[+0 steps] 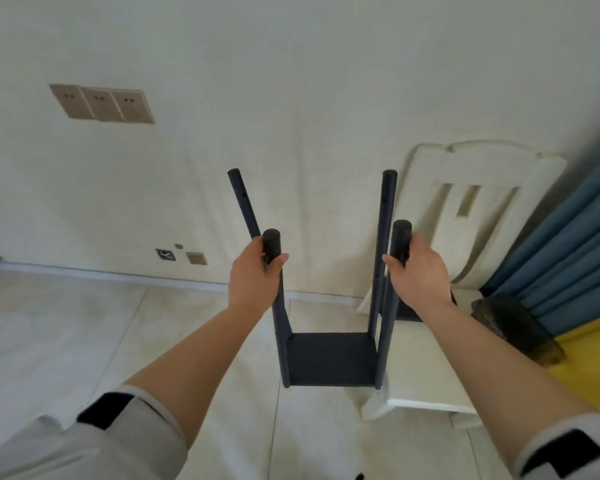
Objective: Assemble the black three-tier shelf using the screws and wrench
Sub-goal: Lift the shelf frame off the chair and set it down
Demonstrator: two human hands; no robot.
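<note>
— Sleeves first, nearest the lens: what do you make of them?

— Pale grey cuffs with black patches, one at the lower left (pixel 97 434), one at the lower right (pixel 568 452). Bare forearms run up from both toward the middle.

— And going from the left?

— Three tan wall sockets (pixel 103 103) sit high on the cream wall, with a small tan plate (pixel 196 258) low down near the skirting. Below is a pale tiled floor (pixel 49 341).

— Then the hands?

— The left hand (pixel 255 275) has its grip clamped round the near left post (pixel 277 306), just under the rounded top, thumb across the front. The right hand (pixel 418 271) is wrapped round the near right post (pixel 388 323) in the same way.

— Where is the shelf itself?

— The black shelf frame (pixel 331 358) is upright between the arms, in the middle of the view. One flat black panel is fixed low between four posts; the two far posts (pixel 387 209) rise behind the hands, with small holes showing in them. Whether its feet touch the floor, I can't tell.

— To the right?

— A white chair (pixel 430 386) stands just beside the frame, its back against the wall. Further right, a dark translucent object (pixel 516 330), something yellow (pixel 589 368) under it, and a blue curtain (pixel 575 230).
</note>
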